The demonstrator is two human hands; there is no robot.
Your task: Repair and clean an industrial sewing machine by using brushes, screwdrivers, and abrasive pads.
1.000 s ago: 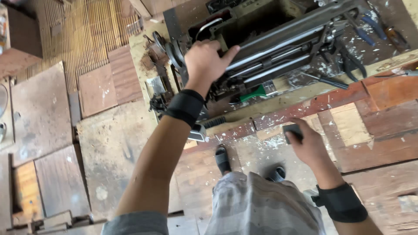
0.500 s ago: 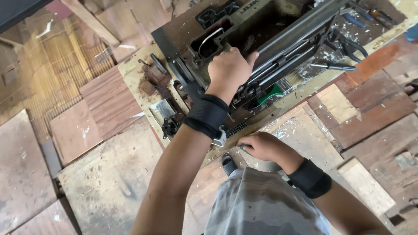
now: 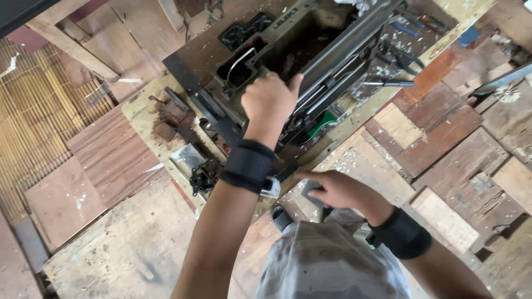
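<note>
Left hand (image 3: 270,101) closed on the upturned machine's (image 3: 299,66) frame to steady it; right hand (image 3: 335,190) curled around a small grey block (image 3: 313,192); keep the grip firm.

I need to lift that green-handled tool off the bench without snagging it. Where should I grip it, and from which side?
Probably by the green handle, coming from the near bench edge. Only the handle shows; the working end runs under the dark machine frame, just right of the left hand, so draw it out toward the edge rather than lift it.
</note>
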